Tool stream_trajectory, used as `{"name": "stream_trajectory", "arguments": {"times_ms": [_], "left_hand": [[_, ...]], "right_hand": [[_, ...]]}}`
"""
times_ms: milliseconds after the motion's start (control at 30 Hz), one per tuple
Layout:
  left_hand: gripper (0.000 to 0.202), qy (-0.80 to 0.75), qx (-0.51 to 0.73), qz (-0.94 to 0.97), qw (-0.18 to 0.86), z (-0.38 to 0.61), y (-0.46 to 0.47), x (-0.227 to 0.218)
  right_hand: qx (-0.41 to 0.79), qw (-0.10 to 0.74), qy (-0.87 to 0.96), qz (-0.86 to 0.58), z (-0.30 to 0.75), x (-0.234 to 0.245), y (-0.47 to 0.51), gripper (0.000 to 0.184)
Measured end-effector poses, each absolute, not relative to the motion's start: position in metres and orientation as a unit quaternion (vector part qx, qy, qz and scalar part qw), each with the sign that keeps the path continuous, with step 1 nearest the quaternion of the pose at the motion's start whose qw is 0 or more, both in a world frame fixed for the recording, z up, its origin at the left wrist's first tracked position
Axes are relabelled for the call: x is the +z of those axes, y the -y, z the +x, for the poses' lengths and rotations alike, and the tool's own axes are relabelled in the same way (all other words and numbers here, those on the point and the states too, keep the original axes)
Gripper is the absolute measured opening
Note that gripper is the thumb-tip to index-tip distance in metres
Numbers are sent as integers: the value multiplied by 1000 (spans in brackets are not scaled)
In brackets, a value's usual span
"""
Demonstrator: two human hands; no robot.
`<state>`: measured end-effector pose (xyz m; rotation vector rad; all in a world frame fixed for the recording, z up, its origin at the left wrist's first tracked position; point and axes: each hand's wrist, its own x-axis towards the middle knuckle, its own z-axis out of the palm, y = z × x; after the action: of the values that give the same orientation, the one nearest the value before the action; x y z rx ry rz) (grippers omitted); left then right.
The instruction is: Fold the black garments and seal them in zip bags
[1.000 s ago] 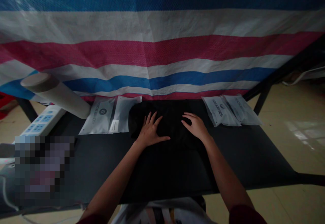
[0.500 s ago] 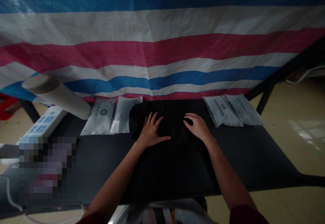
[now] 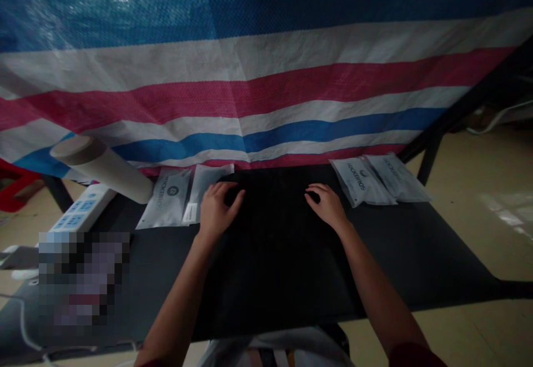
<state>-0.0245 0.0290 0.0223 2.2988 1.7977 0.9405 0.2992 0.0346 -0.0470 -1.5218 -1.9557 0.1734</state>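
A black cloth point(image 3: 270, 245) lies spread over the middle of the dark table, its outline hard to make out in the dim light. At its upper left, my left hand point(image 3: 219, 207) is curled, with thumb and forefinger drawn together on the cloth. Across from it, on the cloth's upper right, my right hand point(image 3: 327, 203) is bent in much the same pinch. The cloth between the fingertips is too dark to see well. Close to my left hand lies a frosted plastic bag point(image 3: 204, 181) with a white label, partly hidden by that hand.
Another frosted bag point(image 3: 165, 200) lies at the left, and two printed bags point(image 3: 361, 181) overlap at the right. A pale bottle point(image 3: 112, 170) leans beside a power strip point(image 3: 81, 211). A blurred-out object point(image 3: 89, 278) and a white cable point(image 3: 25, 325) are nearer. A striped tarp point(image 3: 266, 95) hangs behind.
My left hand has slid left across the cloth, and its spread fingers have curled in. The right hand stays bent in about the same place. The view has shifted slightly.
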Motion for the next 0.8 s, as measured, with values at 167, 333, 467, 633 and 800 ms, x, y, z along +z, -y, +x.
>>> {"name": "stream_trajectory", "arguments": {"times_ms": [167, 333, 467, 633, 800], "left_hand": [[44, -736, 264, 623, 19, -63, -29, 28], [59, -774, 87, 623, 69, -71, -27, 21], [43, -748, 44, 657, 82, -71, -31, 18], [25, -644, 166, 744, 72, -39, -41, 33], [22, -493, 196, 839, 121, 42, -39, 33]], "right_hand": [[88, 318, 710, -622, 311, -52, -38, 19], [121, 331, 690, -632, 313, -54, -39, 18], [118, 321, 693, -634, 310, -52, -38, 17], [105, 290, 705, -638, 308, -50, -38, 17], [99, 277, 711, -639, 308, -51, -37, 18]]}}
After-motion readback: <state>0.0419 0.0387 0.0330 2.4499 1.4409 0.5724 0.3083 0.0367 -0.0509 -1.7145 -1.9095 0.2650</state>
